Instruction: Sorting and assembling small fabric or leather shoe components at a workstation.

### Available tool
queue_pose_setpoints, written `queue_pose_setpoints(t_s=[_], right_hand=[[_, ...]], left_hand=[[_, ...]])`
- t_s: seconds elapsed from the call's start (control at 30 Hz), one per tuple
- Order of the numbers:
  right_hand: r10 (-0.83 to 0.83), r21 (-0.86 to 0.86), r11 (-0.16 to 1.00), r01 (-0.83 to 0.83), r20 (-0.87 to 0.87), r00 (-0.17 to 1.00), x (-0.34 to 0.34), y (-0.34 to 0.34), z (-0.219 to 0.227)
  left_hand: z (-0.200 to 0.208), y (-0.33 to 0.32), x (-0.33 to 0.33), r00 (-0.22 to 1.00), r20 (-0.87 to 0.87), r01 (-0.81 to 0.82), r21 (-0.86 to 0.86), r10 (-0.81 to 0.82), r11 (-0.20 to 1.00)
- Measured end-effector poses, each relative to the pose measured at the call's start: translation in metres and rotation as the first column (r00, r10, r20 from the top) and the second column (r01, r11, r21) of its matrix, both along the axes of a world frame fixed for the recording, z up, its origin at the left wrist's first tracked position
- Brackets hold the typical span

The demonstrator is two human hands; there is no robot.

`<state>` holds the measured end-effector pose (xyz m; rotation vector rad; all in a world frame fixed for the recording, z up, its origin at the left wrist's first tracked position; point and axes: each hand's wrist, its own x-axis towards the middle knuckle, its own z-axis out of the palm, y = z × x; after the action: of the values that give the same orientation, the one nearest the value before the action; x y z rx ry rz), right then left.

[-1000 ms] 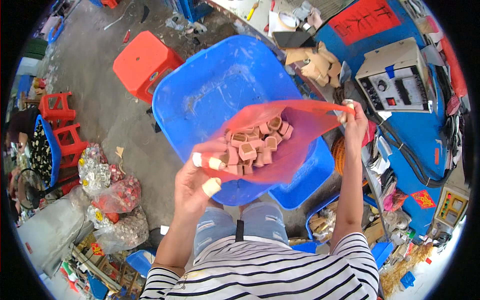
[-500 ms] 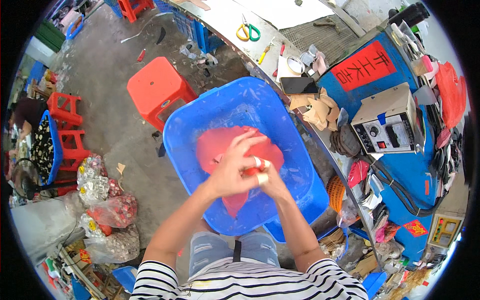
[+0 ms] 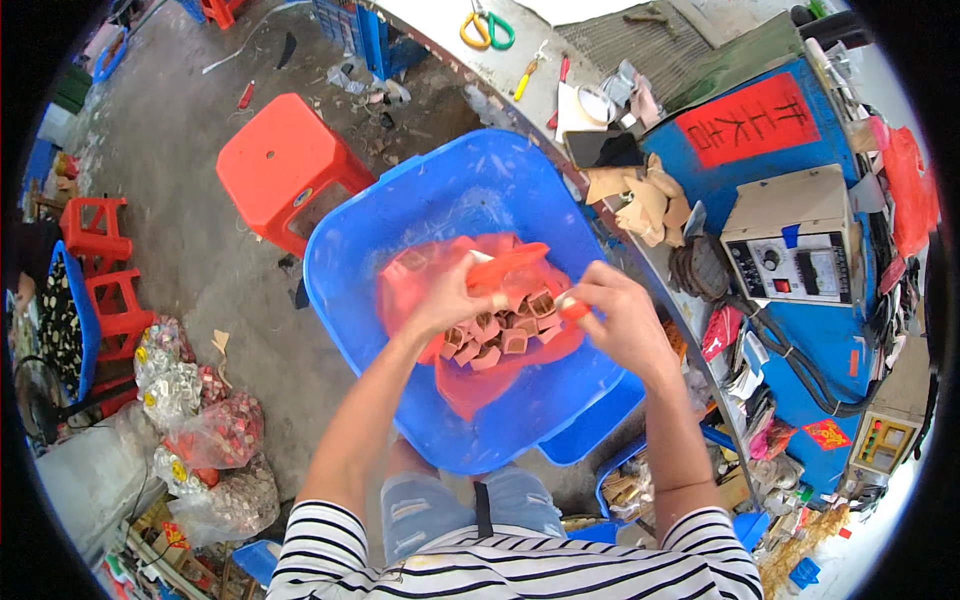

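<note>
A thin red plastic bag (image 3: 400, 285) lies in a large blue plastic tub (image 3: 340, 225) in front of me. Its mouth is spread apart, and several small pinkish-brown, block-shaped pieces (image 3: 515, 340) show inside. My left hand (image 3: 447, 300) grips the bag's gathered rim on the left of the opening. On the other side, my right hand (image 3: 628, 322) pinches a bit of red film between thumb and fingers, apparently the bag's edge. Pale wraps cover some of my fingertips. The bag's underside and the deeper pieces are hidden.
A red stool (image 3: 275, 160) stands left of the tub. On the right, a workbench holds scissors (image 3: 487, 30), a phone (image 3: 605, 149), tan scraps (image 3: 650, 205) and a control box (image 3: 790, 240). Filled clear bags (image 3: 215, 430) sit on the floor at left.
My hands were together over the closed-up bag; they have moved apart and the bag's mouth is now open, showing the pieces. The view has shifted slightly.
</note>
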<state>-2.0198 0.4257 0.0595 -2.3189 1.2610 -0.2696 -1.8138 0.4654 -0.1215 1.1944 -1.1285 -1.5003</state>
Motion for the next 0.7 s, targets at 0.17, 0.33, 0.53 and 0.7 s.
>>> queue_pose_setpoints(t_s=[0.17, 0.33, 0.53, 0.7], right_hand=[[0.465, 0.390, 0.820, -0.420, -0.024, 0.885, 0.077, -0.018, -0.045], [0.278, 0.464, 0.690, -0.556, 0.539, 0.795, 0.103, -0.032, -0.082], [-0.201, 0.765, 0.631, -0.127, 0.319, 0.926, 0.048, -0.051, -0.186], [-0.048, 0.686, 0.710, -0.161, 0.275, 0.960, 0.038, 0.005, -0.150]], left_hand=[[0.008, 0.009, 0.009, 0.586, -0.010, 0.739, 0.417, -0.810, 0.529], [-0.017, 0.032, 0.025, 0.942, 0.050, 0.299, 0.330, -0.333, 0.896], [-0.021, 0.006, 0.044, 0.826, -0.244, 0.562, 0.418, -0.508, 0.714], [-0.027, 0.010, 0.047, 0.897, -0.371, 0.396, 0.437, -0.240, 0.808]])
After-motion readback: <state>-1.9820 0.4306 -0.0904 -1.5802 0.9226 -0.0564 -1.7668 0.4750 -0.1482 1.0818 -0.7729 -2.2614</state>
